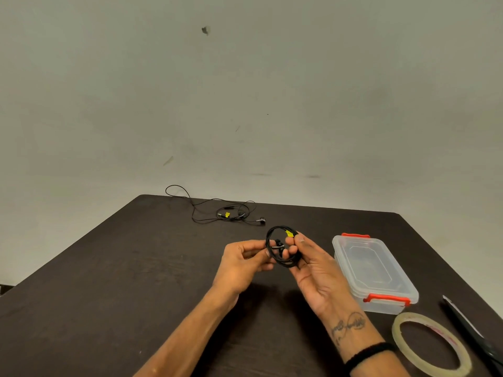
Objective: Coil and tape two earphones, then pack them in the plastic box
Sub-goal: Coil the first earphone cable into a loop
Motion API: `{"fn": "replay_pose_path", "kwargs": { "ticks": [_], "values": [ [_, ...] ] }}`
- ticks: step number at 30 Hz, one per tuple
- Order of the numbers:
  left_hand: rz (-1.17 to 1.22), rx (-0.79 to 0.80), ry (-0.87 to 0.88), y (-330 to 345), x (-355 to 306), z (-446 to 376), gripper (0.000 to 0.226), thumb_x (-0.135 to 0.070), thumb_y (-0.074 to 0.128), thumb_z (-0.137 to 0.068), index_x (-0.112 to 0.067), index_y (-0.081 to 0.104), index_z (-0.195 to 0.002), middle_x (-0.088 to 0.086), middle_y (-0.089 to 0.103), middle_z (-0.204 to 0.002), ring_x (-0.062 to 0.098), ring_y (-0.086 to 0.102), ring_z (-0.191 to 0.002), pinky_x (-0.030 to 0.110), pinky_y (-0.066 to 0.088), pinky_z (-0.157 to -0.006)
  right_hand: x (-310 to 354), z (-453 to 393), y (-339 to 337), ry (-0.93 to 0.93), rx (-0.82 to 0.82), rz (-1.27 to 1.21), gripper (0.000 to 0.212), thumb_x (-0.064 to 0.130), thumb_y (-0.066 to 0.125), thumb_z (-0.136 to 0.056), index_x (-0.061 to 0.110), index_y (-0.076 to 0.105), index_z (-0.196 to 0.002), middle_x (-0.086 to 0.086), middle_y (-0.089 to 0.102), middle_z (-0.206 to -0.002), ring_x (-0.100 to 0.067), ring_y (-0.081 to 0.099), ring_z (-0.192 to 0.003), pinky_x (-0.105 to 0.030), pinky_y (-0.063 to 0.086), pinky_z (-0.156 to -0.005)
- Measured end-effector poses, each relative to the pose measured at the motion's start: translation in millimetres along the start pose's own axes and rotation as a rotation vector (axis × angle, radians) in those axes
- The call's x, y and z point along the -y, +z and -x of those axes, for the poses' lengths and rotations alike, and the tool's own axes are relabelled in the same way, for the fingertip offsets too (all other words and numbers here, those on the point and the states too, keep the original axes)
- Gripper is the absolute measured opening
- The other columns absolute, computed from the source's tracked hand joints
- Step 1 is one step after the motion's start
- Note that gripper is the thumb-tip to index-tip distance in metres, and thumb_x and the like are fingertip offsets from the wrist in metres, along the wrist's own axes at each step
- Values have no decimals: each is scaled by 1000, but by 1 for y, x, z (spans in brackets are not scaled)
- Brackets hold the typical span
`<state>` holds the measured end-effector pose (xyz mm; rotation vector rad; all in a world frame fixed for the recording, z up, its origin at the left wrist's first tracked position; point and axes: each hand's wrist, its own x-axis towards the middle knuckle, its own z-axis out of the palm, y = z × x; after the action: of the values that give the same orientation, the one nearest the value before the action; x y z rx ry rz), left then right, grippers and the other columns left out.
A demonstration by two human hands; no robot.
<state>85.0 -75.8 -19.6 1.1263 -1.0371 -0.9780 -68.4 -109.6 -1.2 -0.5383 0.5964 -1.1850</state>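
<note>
A roll of clear tape (pixel 432 345) and scissors (pixel 473 336) lie nearest, unused, beside the latched plastic box (pixel 374 270). Above mid-table, the left hand (pixel 242 263) pinches and the right hand (pixel 313 270) grips the first earphone (pixel 283 246), a tight black coil with a yellow tag, not yet taped. At the table's far edge, the second earphone (pixel 217 210) lies loose and tangled.

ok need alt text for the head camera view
Two hands, left hand and right hand, hold a coiled black earphone above a dark table. A second earphone lies uncoiled behind; a closed plastic box, tape roll and scissors sit right.
</note>
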Motion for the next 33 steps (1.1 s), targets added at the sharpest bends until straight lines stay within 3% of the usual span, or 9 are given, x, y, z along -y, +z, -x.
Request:
{"fn": "replay_pose_path", "kwargs": {
  "ticks": [5, 11, 15, 18, 22, 27, 31, 33],
  "values": [
    [222, 65, -86, 3, -9, 2, 22, 3, 67, -94, -3, 76, -114, 16, 80, -106, 23, 77, -100, 34, 63, -90, -4, -1, -1, -70, -34, -28, 30, 2, 66, -94, -6, 67, -123, -15, 77, -84, -11, 69, -63, -27, 64, -63],
    [139, -12, -67, 5, -4, 3, 28, -10, 78, -89, -5, 75, -117, 13, 80, -107, 27, 76, -108, 38, 61, -92, -7, -1, -1, -99, -35, -3, 24, 1, 68, -94, -4, 71, -117, -18, 78, -91, -14, 70, -68, -30, 66, -68],
    [207, 23, -130, -1, -6, 1, 17, -13, 73, -94, -7, 79, -108, 10, 79, -102, 19, 72, -92, 34, 59, -87, -6, 0, -1, -141, -56, 119, 18, 3, 69, -95, 3, 75, -112, -19, 79, -95, -16, 72, -72, -37, 66, -76],
    [276, 102, -176, -4, -12, 0, 11, -17, 71, -95, -14, 81, -97, 1, 73, -90, 10, 64, -78, 34, 56, -82, -6, -2, -4, -216, -106, 309, 16, 8, 71, -96, 10, 77, -110, -13, 82, -99, -22, 76, -94, -43, 61, -90],
    [352, 103, -253, -7, -16, -1, 19, -15, 66, -92, -17, 79, -78, 0, 64, -80, 11, 55, -69, 35, 52, -77, -11, -1, -4, -279, -109, 504, 16, 14, 73, -96, 15, 78, -111, -3, 83, -94, -17, 75, -100, -31, 55, -76],
    [262, 112, -252, -9, -16, 0, 28, -21, 58, -96, -18, 64, -68, 1, 63, -82, 17, 57, -84, 36, 49, -80, -12, -2, -4, -292, -104, 598, 15, 14, 74, -96, 18, 79, -110, 0, 83, -94, -11, 76, -92, -24, 53, -66],
    [387, 91, -261, -8, -18, 1, 16, -25, 65, -98, -14, 76, -93, 4, 72, -87, 16, 66, -85, 36, 54, -85, -14, -3, -5, -288, -103, 572, 16, 10, 74, -95, 15, 79, -109, -2, 83, -94, -15, 78, -94, -29, 58, -71],
    [427, 103, -269, -7, -20, 3, 22, -27, 64, -99, -13, 79, -107, 1, 71, -85, 13, 65, -83, 37, 53, -88, -15, -5, -6, -283, -112, 560, 17, 10, 74, -95, 14, 78, -111, -3, 83, -94, -15, 78, -93, -30, 59, -72]
  ]
}}
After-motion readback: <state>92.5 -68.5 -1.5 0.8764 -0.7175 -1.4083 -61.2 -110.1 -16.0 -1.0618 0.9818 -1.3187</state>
